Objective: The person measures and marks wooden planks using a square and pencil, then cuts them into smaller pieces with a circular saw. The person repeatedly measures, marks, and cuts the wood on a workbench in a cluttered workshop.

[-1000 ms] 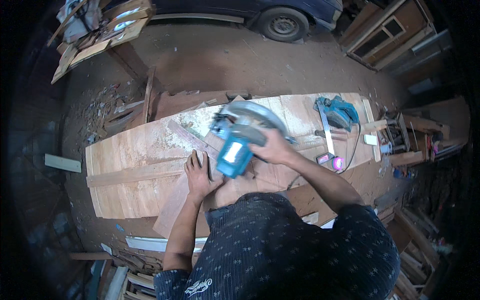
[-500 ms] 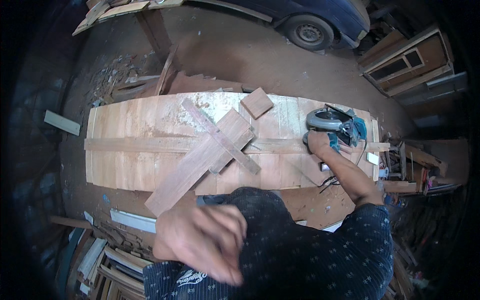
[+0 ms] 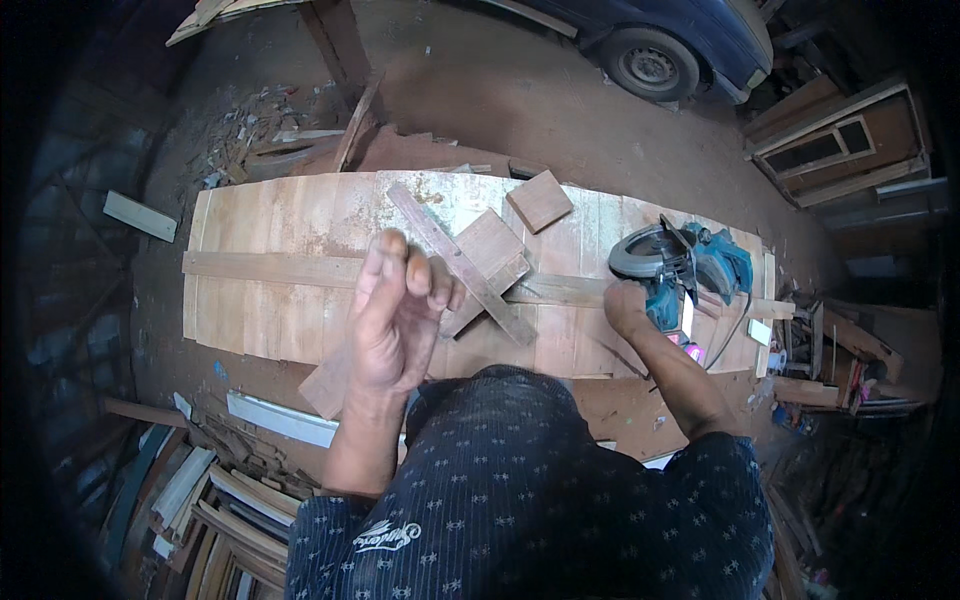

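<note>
My right hand is wrapped round the rear handle of a teal circular saw, which is at the right part of a plank-topped workbench. My left hand is raised in front of the bench, palm turned toward me. Its fingers are loosely bent and apart, with nothing in them. Behind it a wide wooden board lies slantwise, partly hidden by the hand and forearm. A narrow wooden strip crosses over this board. Beyond them a short wooden block sits near the far edge.
A long batten runs along the bench top. A dark cord trails from the saw, near a small pink-edged object. Stacked timber stands at lower left. A blue car is parked beyond, and a framed panel leans at right.
My left hand has risen from near my chest and moved forward over the bench edge, its palm now showing. My right hand stays on the saw, which has turned slightly.
</note>
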Action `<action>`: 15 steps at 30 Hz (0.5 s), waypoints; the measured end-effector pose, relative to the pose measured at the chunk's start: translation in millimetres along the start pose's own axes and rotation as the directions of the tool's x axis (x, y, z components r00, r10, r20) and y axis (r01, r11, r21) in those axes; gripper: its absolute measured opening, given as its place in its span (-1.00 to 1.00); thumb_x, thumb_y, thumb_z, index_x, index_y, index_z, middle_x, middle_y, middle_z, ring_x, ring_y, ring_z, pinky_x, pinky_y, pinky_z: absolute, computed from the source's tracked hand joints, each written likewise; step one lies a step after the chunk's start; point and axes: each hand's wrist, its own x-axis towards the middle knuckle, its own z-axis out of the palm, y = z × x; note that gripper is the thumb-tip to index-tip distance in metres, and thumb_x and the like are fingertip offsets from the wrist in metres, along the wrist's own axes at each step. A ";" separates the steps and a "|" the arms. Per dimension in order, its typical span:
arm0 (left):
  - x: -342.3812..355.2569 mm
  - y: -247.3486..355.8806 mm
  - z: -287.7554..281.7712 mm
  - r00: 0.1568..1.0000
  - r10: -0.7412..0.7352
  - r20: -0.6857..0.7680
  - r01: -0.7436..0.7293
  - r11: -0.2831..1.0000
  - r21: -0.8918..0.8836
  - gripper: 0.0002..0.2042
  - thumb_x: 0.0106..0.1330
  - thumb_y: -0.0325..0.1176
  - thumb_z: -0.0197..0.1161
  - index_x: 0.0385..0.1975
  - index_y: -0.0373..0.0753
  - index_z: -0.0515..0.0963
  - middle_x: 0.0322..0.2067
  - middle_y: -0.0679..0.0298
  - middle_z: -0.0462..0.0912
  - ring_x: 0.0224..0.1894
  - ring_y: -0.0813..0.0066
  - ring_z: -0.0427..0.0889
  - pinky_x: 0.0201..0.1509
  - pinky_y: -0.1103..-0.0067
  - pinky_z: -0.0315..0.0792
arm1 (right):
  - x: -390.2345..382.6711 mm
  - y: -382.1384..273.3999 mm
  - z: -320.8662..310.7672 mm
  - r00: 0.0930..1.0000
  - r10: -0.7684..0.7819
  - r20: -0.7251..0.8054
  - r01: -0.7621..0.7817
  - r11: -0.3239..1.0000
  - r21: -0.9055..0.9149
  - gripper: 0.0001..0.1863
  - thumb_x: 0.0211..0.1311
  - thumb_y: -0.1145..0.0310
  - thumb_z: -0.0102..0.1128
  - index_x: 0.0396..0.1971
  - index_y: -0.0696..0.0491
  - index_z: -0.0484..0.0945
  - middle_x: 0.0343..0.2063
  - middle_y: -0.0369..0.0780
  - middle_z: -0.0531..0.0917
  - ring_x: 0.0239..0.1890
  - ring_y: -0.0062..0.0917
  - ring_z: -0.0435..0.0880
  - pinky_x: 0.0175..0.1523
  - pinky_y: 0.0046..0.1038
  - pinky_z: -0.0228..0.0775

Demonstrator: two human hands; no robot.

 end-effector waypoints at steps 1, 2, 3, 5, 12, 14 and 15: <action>-4.8 0.1 -0.2 0.990 0.004 0.138 -0.011 0.999 0.051 -0.81 0.48 -0.33 0.30 -0.44 -0.15 0.60 -0.49 0.30 0.72 -0.32 0.43 0.63 -0.15 0.38 0.48 | -2.2 -5.4 -12.9 0.999 0.005 -0.039 -0.006 0.999 -0.041 -0.73 0.32 0.36 0.19 -0.09 0.12 0.74 -0.14 -0.03 0.80 -0.15 -0.22 0.84 -0.11 -0.17 0.69; -19.9 1.8 1.1 0.962 0.003 0.273 -0.032 0.995 0.099 -0.83 0.47 -0.33 0.32 -0.43 -0.15 0.62 -0.49 0.29 0.73 -0.34 0.43 0.62 -0.16 0.38 0.48 | 7.1 -8.7 -25.0 0.998 -0.018 -0.068 0.025 0.994 0.107 -0.71 0.32 0.32 0.20 -0.08 0.14 0.73 -0.14 0.00 0.79 -0.14 -0.17 0.82 -0.08 -0.12 0.67; -31.5 4.6 7.3 0.909 -0.022 0.417 -0.044 0.988 0.148 -0.86 0.46 -0.31 0.33 -0.37 -0.15 0.64 -0.43 0.26 0.75 -0.33 0.41 0.64 -0.16 0.38 0.49 | 6.3 -19.3 -26.8 0.996 -0.059 -0.062 0.074 0.961 0.268 -0.68 0.32 0.29 0.22 -0.07 0.16 0.72 -0.14 0.03 0.77 -0.12 -0.12 0.80 -0.04 -0.08 0.65; -34.3 8.6 24.2 0.649 -0.019 0.761 -0.160 0.974 0.160 -0.88 0.45 -0.28 0.35 -0.26 -0.17 0.68 -0.31 0.19 0.80 -0.33 0.36 0.68 -0.16 0.38 0.51 | 13.8 -41.0 -47.5 0.988 -0.067 -0.138 0.134 0.811 0.569 -0.59 0.31 0.20 0.25 -0.01 0.21 0.67 -0.11 0.12 0.73 -0.04 -0.01 0.74 0.07 -0.01 0.59; -52.1 10.7 53.8 0.447 0.100 0.889 -0.345 0.936 0.068 -0.83 0.41 -0.23 0.40 -0.26 -0.19 0.72 -0.33 0.26 0.79 -0.34 0.45 0.65 -0.31 0.52 0.48 | 111.1 -72.5 -112.4 0.917 0.223 -0.332 0.029 0.791 0.611 0.10 -0.06 -0.09 0.57 0.41 0.21 0.27 0.28 0.19 0.45 0.34 0.08 0.42 0.41 -0.09 0.33; -51.9 17.0 58.5 0.469 0.070 0.881 -0.316 0.944 0.093 -0.82 0.37 -0.29 0.44 -0.29 -0.29 0.69 -0.32 0.12 0.79 -0.33 0.30 0.71 -0.23 0.37 0.52 | 123.2 -78.1 -106.0 0.932 0.222 -0.288 -0.012 0.810 0.587 0.18 -0.13 -0.11 0.60 0.44 0.19 0.23 0.33 0.18 0.39 0.38 0.08 0.36 0.44 -0.11 0.30; -56.4 17.2 61.7 0.512 0.082 0.855 -0.317 0.943 0.099 -0.83 0.40 -0.26 0.41 -0.29 -0.24 0.71 -0.33 0.19 0.79 -0.34 0.37 0.68 -0.27 0.44 0.50 | 133.4 -74.2 -96.0 0.941 0.216 -0.259 -0.004 0.776 0.631 0.19 -0.15 -0.11 0.61 0.45 0.19 0.22 0.36 0.18 0.36 0.40 0.08 0.34 0.46 -0.12 0.29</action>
